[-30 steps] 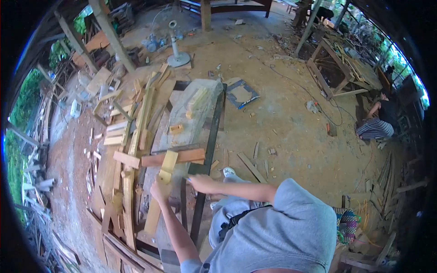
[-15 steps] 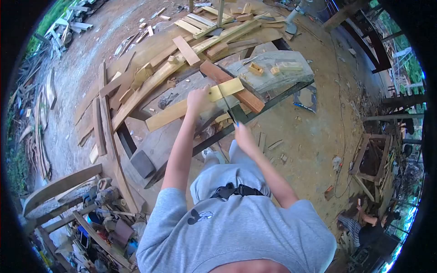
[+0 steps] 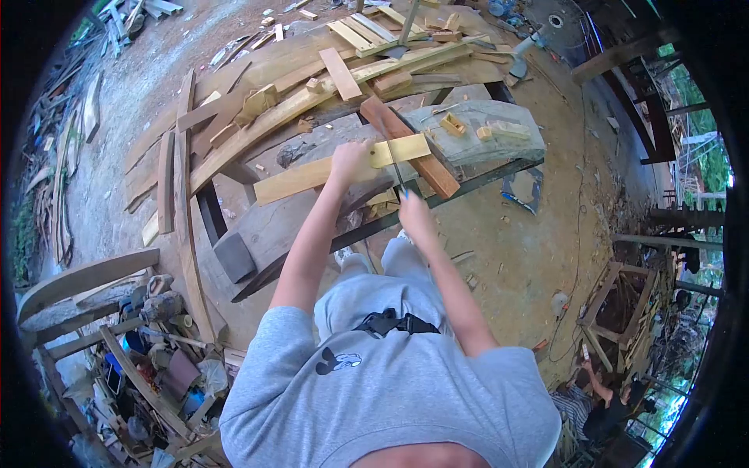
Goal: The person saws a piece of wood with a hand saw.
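My left hand [image 3: 353, 161] is closed on a pale wooden board [image 3: 296, 180], holding it down where it lies across the workbench. The board's right part crosses over a reddish-brown timber beam [image 3: 427, 171]. In my right hand [image 3: 417, 217] is a handsaw [image 3: 395, 165], with a bit of blue showing at its handle. Its thin blade lies across the board, just right of my left hand and left of the beam. My right-hand fingers are wrapped round the handle and partly hidden.
The workbench [image 3: 289, 226] is a thick, curved slab on a dark frame. On its right part sit a small wooden box-like block [image 3: 452, 123] and other offcuts. Long planks [image 3: 265, 140] lie beyond it. Scrap [image 3: 156, 382] piles up at lower left; another person [image 3: 605, 409] is at lower right.
My right hand and the saw have moved slightly forward, toward the board. My left hand stays on the board. The whole view has shifted a little.
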Motion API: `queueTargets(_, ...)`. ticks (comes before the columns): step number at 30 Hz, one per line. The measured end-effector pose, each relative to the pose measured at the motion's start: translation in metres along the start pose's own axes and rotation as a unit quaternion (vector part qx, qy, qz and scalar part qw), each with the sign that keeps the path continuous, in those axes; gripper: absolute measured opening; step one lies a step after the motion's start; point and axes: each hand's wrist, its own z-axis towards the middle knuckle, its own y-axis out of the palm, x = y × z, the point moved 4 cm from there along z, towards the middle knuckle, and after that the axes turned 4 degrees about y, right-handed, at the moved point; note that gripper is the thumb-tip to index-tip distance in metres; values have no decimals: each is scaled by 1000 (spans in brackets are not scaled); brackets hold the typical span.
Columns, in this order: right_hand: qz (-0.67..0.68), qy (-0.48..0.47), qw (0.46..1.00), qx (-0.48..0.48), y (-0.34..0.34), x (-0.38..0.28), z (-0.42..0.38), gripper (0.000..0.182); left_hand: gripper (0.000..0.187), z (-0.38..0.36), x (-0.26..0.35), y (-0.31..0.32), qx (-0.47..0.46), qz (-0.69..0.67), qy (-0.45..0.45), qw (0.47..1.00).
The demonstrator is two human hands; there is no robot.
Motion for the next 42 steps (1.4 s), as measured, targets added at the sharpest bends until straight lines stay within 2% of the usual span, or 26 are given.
queueTargets(2, -12, -8, 1000, 5, 7, -18, 39, 27, 36, -1, 1, 1, 9, -5, -12, 1000)
queueTargets(5, 4, -34, 999, 9, 11, -5, 29, 27, 37, -7, 4, 3, 67, 5, 5, 998)
queueTargets(7, 0, -12, 1000, 6, 12, -4, 11, 27, 39, -9, 6, 16, -51, 27, 35, 998)
queueTargets(8, 4, 18, 1000, 11, 13, -4, 4, 27, 39, -11, 5, 17, -52, 27, 26, 998)
queueTargets(11, 6, 15, 1000, 16, 13, -9, 5, 27, 41, -12, 9, 13, -47, 28, 29, 998)
queueTargets(14, -12, -4, 1000, 8, 9, -13, 17, 27, 41, -8, 6, 10, -32, 31, 12, 999)
queueTargets(16, -54, 24, 998, 13, 9, -17, 23, 28, 41, -10, 6, 8, 4, 20, 17, 1000)
queueTargets(17, -55, 26, 998, 18, 11, -17, 24, 29, 41, -10, 5, 6, 36, 8, 19, 999)
queueTargets(19, -33, 24, 999, 31, 12, -16, 23, 28, 40, -8, 3, 6, 36, 11, 26, 999)
queueTargets(22, 4, 11, 999, 49, 19, 1, 4, 26, 39, -10, 8, 7, -1, 20, 12, 1000)
queueTargets(26, -19, 60, 998, -10, 7, 34, -78, 25, 39, -6, 8, 1, -13, 25, -12, 1000)
queueTargets(29, -28, 58, 997, -38, -8, 30, -83, 25, 38, -7, 9, 2, -11, 23, -2, 1000)
queueTargets(31, 20, 37, 999, -14, 4, 21, -40, 25, 38, -6, 6, 6, -15, 26, 8, 1000)
queueTargets(33, 14, -37, 999, 29, 16, 0, 15, 24, 42, -5, 3, 10, 13, 5, 11, 1000)
queueTargets(36, -5, -30, 999, 42, 17, -1, 10, 24, 43, -3, 2, 9, -41, 5, -21, 999)
queueTargets(37, 8, 5, 1000, 26, 17, 11, -10, 25, 43, -3, 1, 6, -40, 7, -24, 999)
queueTargets(39, 6, -2, 1000, 3, 22, 49, -57, 25, 44, -1, 1, 5, -53, 1, -17, 998)
queueTargets(42, -21, 5, 1000, -13, -3, 29, -70, 26, 44, 1, 0, 5, -62, -19, -13, 998)
